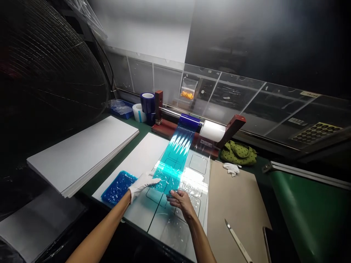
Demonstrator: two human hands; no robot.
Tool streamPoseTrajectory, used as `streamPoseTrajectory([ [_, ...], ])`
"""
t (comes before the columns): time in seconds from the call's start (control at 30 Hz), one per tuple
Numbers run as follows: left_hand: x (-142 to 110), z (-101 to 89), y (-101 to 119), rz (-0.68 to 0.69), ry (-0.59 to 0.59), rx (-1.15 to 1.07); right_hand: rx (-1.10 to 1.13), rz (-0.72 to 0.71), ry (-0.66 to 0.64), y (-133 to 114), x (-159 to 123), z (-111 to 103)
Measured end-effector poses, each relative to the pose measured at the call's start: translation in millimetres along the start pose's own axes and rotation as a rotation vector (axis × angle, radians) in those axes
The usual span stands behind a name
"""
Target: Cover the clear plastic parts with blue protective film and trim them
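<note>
Our left hand [142,186], in a white glove, lies flat with its fingers [153,180] open and pressed on the teal protective film [171,164]. Our bare right hand [182,201] has its fingers [175,194] loosely curled at the film's lower edge, and we cannot tell whether they pinch it. The film runs as a taut strip from the blue film roll [189,120] at upper centre, down and to the left, across a pale panel [164,219] marked with rectangular outlines. A crumpled blue sheet [117,188] lies at the panel's left edge, just beside the glove.

The roll sits on a red-ended dispenser [178,124], with a white roll [212,130] on the same bar. Behind it at upper left stand tape rolls [147,102] and a clear box on a blue tray [120,109]. A stack of white boards [82,153] lies on the green bench mat [109,179] at left. To the right are a brown card sheet [233,197] with a craft knife [238,241] on it, spare white gloves [231,168] and a green dotted bag [238,153].

A clear acrylic screen [241,98] closes the far side, and its small labels [297,121] are unreadable; a large fan [52,65] looms at upper left
</note>
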State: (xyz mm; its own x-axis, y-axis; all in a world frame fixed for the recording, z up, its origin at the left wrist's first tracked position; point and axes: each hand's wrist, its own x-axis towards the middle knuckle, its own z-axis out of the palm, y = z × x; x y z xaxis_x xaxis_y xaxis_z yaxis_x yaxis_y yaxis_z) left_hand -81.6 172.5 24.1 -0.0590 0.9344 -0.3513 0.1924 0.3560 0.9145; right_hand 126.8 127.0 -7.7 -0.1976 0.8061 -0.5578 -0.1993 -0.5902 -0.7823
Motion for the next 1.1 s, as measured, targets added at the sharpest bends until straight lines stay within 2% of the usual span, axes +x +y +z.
streamPoseTrajectory([
  [0.07, -15, -6.8, -9, -0.023, -0.101, -0.062, -0.008, -0.027, 0.043, 15, -15, 17],
  [0.17, -46, -17.6, -25, -0.054, -0.154, -0.137, -0.005, -0.049, 0.098, 44, -45, 33],
  [0.3, -102, -31.8, -57, -0.120, -0.146, -0.235, -0.037, -0.020, 0.096, 92, -82, 51],
  [0.43, -146, -41.9, -97, -0.207, -0.084, -0.317, -0.044, 0.005, 0.116, 139, -99, 69],
  [0.5, -155, -43.5, -116, -0.240, -0.041, -0.343, -0.037, 0.001, 0.125, 154, -101, 75],
  [0.6, -155, -40.9, -138, -0.267, 0.047, -0.360, -0.031, 0.010, 0.164, 164, -99, 83],
  [0.77, -138, -32.7, -154, -0.275, 0.180, -0.362, -0.116, 0.091, 0.135, 162, -109, 88],
  [0.87, -126, -29.7, -158, -0.290, 0.221, -0.344, -0.142, 0.100, 0.121, 160, -127, 78],
  [0.97, -119, -28.3, -161, -0.314, 0.229, -0.323, -0.227, 0.040, 0.143, 148, -145, 47],
  [1.03, -119, -28.5, -161, -0.330, 0.216, -0.304, -0.453, -0.073, 0.256, 131, -154, 14],
  [1.1, -122, -30.8, -159, -0.344, 0.182, -0.277, -0.733, -0.183, 0.470, 108, -158, -29],
])
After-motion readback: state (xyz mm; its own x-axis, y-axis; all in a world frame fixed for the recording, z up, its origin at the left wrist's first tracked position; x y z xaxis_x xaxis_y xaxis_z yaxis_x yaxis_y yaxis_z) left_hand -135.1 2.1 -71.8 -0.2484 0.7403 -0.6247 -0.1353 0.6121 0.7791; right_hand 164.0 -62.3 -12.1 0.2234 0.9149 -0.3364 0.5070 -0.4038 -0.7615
